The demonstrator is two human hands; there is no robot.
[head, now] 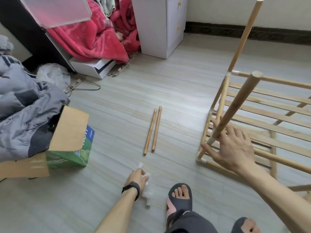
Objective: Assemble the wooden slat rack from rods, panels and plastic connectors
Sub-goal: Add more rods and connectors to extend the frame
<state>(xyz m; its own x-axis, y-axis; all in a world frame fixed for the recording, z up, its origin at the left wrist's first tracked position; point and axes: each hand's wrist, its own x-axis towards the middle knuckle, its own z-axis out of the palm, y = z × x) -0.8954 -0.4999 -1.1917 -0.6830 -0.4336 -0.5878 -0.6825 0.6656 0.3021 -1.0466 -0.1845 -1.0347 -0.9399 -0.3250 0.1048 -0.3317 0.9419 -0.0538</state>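
Note:
The partly built wooden slat rack (262, 105) stands on the floor at the right, with two upright rods rising from its near end. My right hand (235, 148) is spread open against the nearer upright rod (235, 105), just above a translucent plastic connector (211, 140). My left hand (138, 177) is low near the floor and holds clear plastic connectors (146, 178). More clear connectors (147, 197) lie on the floor beside that wrist. Two loose short rods (153, 130) lie side by side on the floor in the middle.
An open cardboard box (67, 142) with a grey jacket (21, 98) over it sits at the left. A white cabinet (159, 26) and red blanket (94, 36) are at the back. My feet in dark slippers (179, 200) are at the bottom.

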